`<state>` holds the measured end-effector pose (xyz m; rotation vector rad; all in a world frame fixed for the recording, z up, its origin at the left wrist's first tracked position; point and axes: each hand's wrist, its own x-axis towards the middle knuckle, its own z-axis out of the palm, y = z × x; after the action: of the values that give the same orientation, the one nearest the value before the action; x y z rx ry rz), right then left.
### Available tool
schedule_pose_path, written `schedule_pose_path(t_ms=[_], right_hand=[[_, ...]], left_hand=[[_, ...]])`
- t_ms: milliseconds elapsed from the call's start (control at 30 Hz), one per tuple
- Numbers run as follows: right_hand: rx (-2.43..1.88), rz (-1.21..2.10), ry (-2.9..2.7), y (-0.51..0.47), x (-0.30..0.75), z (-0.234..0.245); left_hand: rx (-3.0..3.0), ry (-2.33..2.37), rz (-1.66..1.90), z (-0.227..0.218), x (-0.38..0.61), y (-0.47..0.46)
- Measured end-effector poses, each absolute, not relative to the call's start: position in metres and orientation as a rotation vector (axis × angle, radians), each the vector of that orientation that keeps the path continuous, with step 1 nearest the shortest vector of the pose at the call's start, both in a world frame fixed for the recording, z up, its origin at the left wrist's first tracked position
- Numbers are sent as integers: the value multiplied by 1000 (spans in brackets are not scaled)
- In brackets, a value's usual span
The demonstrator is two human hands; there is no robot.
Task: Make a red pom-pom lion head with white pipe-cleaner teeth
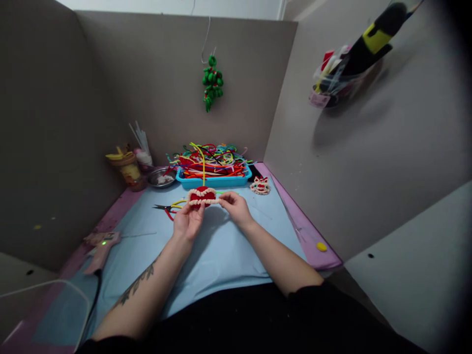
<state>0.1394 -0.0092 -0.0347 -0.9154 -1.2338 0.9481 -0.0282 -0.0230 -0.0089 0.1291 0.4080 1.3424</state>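
Note:
Both my hands hold a small red craft piece (201,195) edged with cream-white pipe cleaner, lifted a little above the light blue mat (217,250). My left hand (189,220) grips it from below with fingers closed on its left side. My right hand (235,206) pinches its right end. A yellow pipe cleaner (203,164) rises from the top of the piece.
A blue tray (214,181) heaped with coloured pipe cleaners stands behind. A finished red-and-white figure (260,185) lies to its right. Scissors (165,208), a metal dish (161,177), a cup (129,169) and a pink glue gun (99,250) sit left. A green ornament (212,82) hangs on the wall.

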Motion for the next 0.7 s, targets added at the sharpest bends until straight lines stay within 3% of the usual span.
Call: schedule_pose_path(t_ms=[700], right_hand=[[-924, 947, -1232, -1, 150, -32]], left_hand=[[161, 434, 1253, -7, -23, -26]])
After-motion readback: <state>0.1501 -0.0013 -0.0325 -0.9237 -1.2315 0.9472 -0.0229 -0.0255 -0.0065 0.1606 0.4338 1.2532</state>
